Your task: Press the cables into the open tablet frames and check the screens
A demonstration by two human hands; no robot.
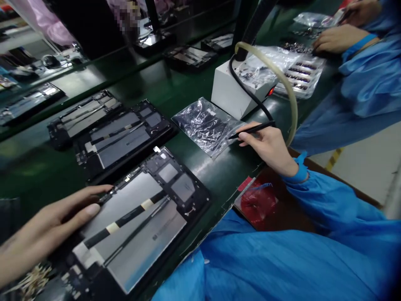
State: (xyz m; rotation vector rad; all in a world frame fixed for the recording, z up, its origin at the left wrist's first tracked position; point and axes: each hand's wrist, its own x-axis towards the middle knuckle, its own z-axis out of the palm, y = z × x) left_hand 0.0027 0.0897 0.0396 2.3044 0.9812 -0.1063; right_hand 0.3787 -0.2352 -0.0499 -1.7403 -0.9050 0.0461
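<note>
On the green table (194,167), an opened tablet (138,217) lies nearest the person, its long axis running diagonally. Its left edge is pressed by the flat, open left hand (46,230). Right of the tablet, a black pen-like tool (250,129) is pinched by the right hand (269,148), tip on a plastic bag (203,123).

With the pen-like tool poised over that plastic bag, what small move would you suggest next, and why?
Probably lower the black pen-like tool in the right hand a little, onto the clear plastic bag. Its tip hovers at the bag's near edge, seemingly not yet touching, while the left hand rests on the nearest opened tablet, steadying it.
</note>
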